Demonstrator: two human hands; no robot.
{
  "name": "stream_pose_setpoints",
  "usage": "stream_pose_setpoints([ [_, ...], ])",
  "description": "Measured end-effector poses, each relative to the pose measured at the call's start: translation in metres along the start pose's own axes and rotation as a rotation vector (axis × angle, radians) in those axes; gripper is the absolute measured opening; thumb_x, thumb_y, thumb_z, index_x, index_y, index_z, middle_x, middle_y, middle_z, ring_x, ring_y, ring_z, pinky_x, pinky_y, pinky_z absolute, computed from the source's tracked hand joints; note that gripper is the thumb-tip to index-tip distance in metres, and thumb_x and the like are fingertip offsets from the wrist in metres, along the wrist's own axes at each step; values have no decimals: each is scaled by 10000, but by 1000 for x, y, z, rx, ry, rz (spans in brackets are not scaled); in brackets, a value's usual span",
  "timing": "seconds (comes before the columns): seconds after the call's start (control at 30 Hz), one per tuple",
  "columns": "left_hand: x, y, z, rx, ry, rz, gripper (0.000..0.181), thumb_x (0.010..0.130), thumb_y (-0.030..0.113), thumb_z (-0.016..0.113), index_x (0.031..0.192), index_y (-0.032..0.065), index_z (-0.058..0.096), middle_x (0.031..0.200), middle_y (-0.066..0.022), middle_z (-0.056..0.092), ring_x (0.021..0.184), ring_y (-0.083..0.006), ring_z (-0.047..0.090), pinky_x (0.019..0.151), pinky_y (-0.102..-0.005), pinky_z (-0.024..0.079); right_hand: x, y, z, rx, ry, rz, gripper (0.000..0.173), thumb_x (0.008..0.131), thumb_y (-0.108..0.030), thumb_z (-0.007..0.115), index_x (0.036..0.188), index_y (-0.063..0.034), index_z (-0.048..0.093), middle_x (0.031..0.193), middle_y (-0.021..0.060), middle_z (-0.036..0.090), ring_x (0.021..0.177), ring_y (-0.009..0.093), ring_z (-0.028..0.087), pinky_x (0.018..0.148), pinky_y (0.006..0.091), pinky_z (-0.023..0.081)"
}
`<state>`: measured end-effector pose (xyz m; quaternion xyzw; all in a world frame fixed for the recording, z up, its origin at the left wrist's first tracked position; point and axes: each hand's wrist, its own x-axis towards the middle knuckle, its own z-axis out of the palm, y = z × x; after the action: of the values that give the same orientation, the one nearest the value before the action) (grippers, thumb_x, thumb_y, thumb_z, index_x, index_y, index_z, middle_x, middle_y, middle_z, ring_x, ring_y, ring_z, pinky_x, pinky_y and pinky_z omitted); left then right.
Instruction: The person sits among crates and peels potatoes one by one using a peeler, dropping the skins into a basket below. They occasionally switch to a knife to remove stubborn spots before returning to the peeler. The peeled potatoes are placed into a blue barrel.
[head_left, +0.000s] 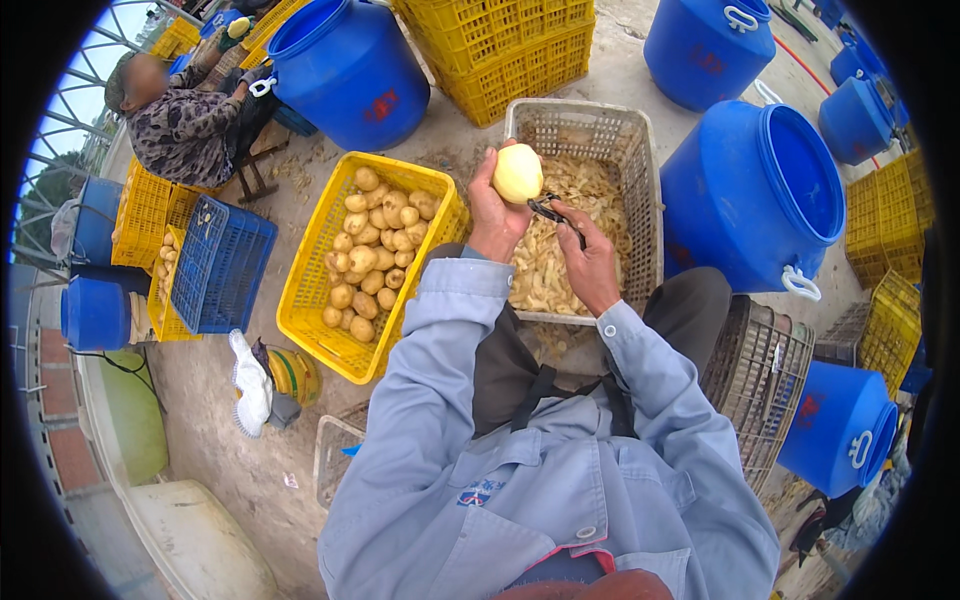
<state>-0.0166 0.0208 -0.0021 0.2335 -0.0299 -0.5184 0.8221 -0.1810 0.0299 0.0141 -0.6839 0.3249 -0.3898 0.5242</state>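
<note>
A pale, peeled potato (517, 173) rests in my left hand (498, 213), its fingers wrapped behind it. My right hand (586, 256) grips a black-handled peeler (551, 211), whose head meets the lower right side of the potato. Both hands are over a grey plastic crate (646, 199) that holds a heap of potato peelings (581, 191). To the left of my knees, a yellow plastic crate (304, 300) contains many unpeeled potatoes (363, 259).
A large blue plastic drum (720, 180) stands close on the right, another blue drum (352, 75) ahead left. Stacked yellow crates (517, 64) rise beyond the grey crate. At far left a person (184, 120) sits near a blue crate (225, 262). A worn crate (754, 382) is by my right thigh.
</note>
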Motion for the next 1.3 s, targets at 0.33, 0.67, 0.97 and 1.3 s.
stream_pose_setpoints([
  [0.33,-2,1,1,-48,14,31,258,872,266,596,1035,72,548,941,-113,620,872,-297,621,707,-404,538,9,-18,4,-48,35,-67,250,888,-36,547,1131,-18,603,1090,125,659,929,182,640,773,286,492],
  [0.67,-2,-1,2,-24,52,74,209,862,216,593,1008,73,550,903,-98,623,852,-276,633,714,-402,546,14,-18,10,-148,67,-183,262,865,-28,556,1121,-14,607,1088,148,651,935,266,646,784,329,497],
  [0.97,-6,-2,4,-33,82,94,186,859,225,583,987,96,541,913,-71,622,847,-260,633,678,-396,557,-24,8,9,-180,10,20,263,887,-51,557,1145,-19,597,879,83,632,708,122,547,635,259,443],
  [1.3,-6,-1,1,28,33,45,251,914,308,480,1038,100,547,993,-82,632,846,-300,632,599,-389,534,-12,7,7,18,-32,35,298,904,-29,526,1196,-44,582,942,17,609,708,68,468,639,220,410],
])
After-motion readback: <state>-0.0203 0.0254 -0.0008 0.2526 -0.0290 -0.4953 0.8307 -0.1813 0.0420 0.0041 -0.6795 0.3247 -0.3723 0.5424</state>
